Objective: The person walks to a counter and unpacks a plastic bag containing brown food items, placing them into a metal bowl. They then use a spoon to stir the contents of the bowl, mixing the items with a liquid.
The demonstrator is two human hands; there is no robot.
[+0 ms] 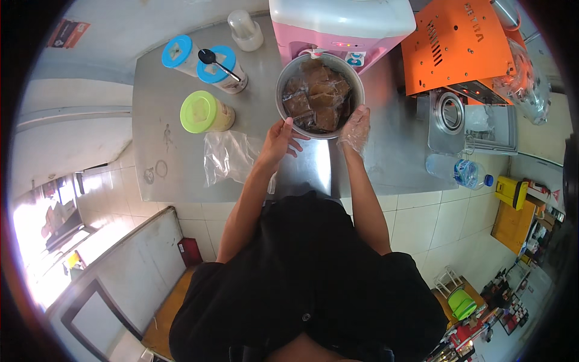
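A round metal pot (281, 97) stands under the tap (314, 53) of a pink-and-white water dispenser (344, 20). Inside it are several brown slabs (323, 92), apparently in clear plastic wrapping. My left hand (281, 141) is bare and grips the pot's near left side, thumb at the rim and fingers lower down. A clear disposable glove covers my right hand (356, 129), which holds the near right side of the pot. Crumpled clear plastic (230, 156) lies beside my left forearm. The pot's underside is hidden.
Two blue-lidded tubs (177, 51), one with a black spoon (219, 64) on top, and a green-lidded tub (199, 112) stand left on the metal table (384, 167). An orange machine (457, 45) stands right, above a cup-sized ring plate (449, 113). A water bottle (466, 173) lies at the right edge.
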